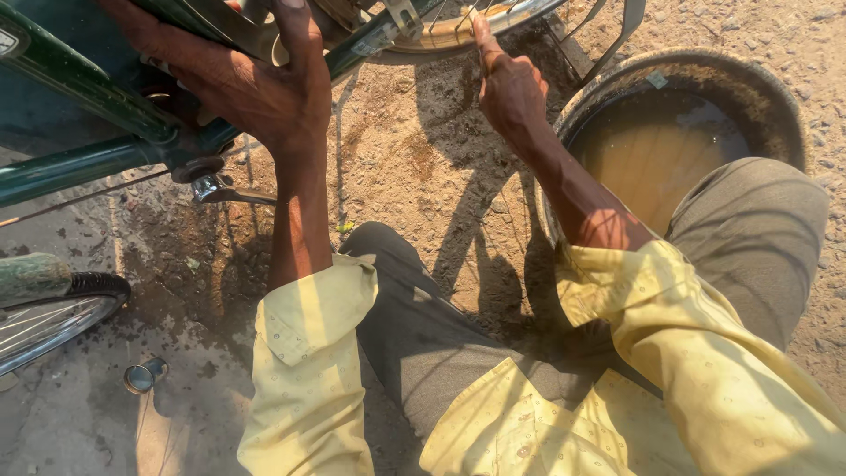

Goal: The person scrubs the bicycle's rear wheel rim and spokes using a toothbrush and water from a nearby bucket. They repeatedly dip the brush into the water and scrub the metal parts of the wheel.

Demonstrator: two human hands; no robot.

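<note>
A dark green bicycle frame (79, 88) crosses the upper left. My left hand (256, 84) is wrapped over the frame tube near the top edge, fingers closed around it. My right hand (507, 84) reaches up to the wheel rim (458, 26) at the top centre; its fingers rest on the rim and spokes, and the fingertips are partly hidden. Both arms wear rolled pale yellow sleeves. My knees in grey trousers fill the lower middle.
A round basin (775, 97) of muddy brown water stands at the right, beside my right knee. Another wheel with a black tyre (88, 286) pokes in at the left. A small metal tin (145, 375) lies on wet concrete at the lower left. Sandy ground lies between.
</note>
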